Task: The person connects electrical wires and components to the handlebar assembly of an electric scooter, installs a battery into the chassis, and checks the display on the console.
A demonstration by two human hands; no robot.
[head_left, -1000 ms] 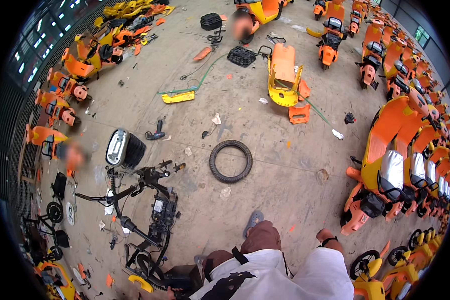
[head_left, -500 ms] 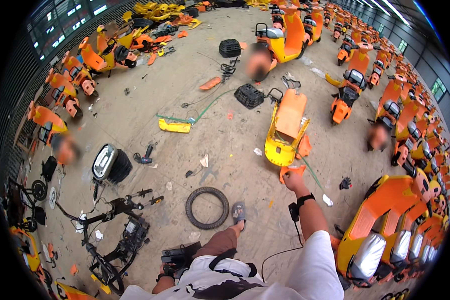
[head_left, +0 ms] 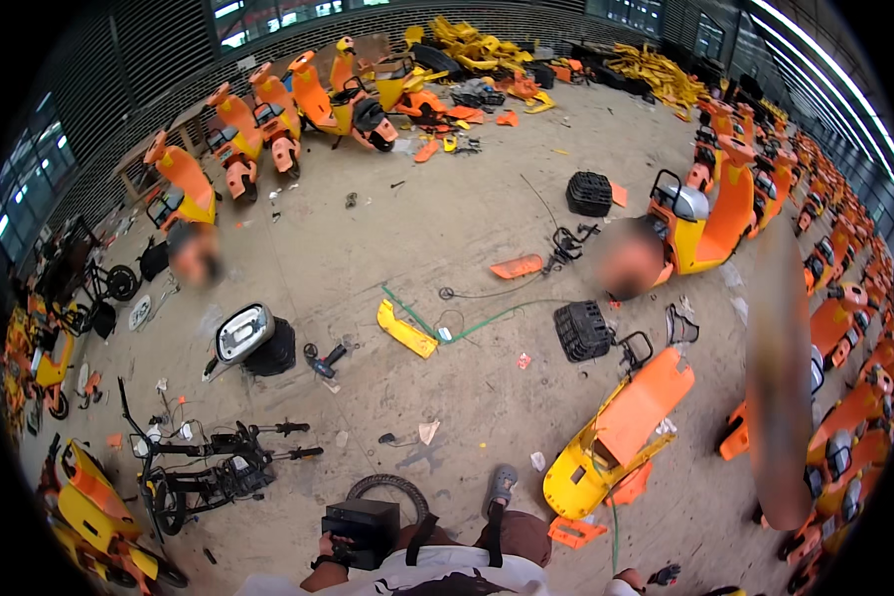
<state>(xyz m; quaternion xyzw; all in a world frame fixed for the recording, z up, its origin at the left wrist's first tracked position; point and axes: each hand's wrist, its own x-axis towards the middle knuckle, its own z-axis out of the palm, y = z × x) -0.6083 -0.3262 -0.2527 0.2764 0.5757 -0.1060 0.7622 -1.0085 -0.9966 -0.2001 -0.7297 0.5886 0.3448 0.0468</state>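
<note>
At the bottom edge, left of my body, my left hand (head_left: 328,547) grips a black box (head_left: 366,523) by its side. The box covers part of a black tyre (head_left: 399,487) lying flat on the floor. My right hand (head_left: 628,577) shows only in part at the lower edge, its fingers hard to make out. Up and left of it, a small orange plastic piece (head_left: 574,532) lies on the floor. Touching or close to that piece is a large yellow scooter body shell (head_left: 571,482) with an orange panel (head_left: 648,405) on top. A black glove (head_left: 665,575) lies right of my right hand.
A stripped black scooter frame (head_left: 219,477) lies at left, near a scooter seat (head_left: 244,333) and a cordless drill (head_left: 325,361). Ahead are a yellow panel (head_left: 405,329), a green strip (head_left: 482,323) and a black crate (head_left: 582,331). Orange scooters (head_left: 720,219) line the right.
My right hand has let go of the orange piece and drawn back to the lower edge. The view has swung left and upward. The black box stays in my left hand.
</note>
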